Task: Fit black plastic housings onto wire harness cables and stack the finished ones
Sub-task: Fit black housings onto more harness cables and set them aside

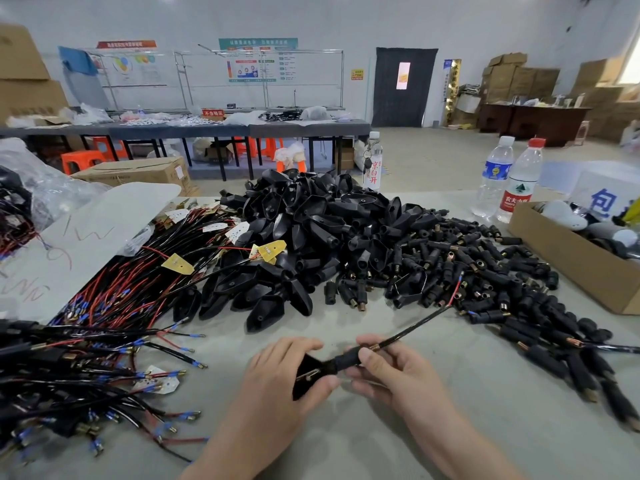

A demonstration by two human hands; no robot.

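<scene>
Your fingers (298, 344) are closed on the work near the bench (353, 448) front edge: left hand (273, 386) wraps the black housing (305, 366), right hand (398, 379) pinches its neck. The cable (412, 325) runs from that neck toward the far right corner.

Your bench (398, 438) is brightly and evenly lit from overhead. Shadows under your left hand (277, 375) and right hand (391, 372) are faint and soft. The black housing (311, 370) they hold shows almost no surface detail. The window (631, 69) and door pane (402, 75) are blown out. Wide-angle distortion bends the room. The harness cables (69, 393) and connectors (588, 375) smear near the lower corners, and the wall posters (256, 62) are soft.
</scene>
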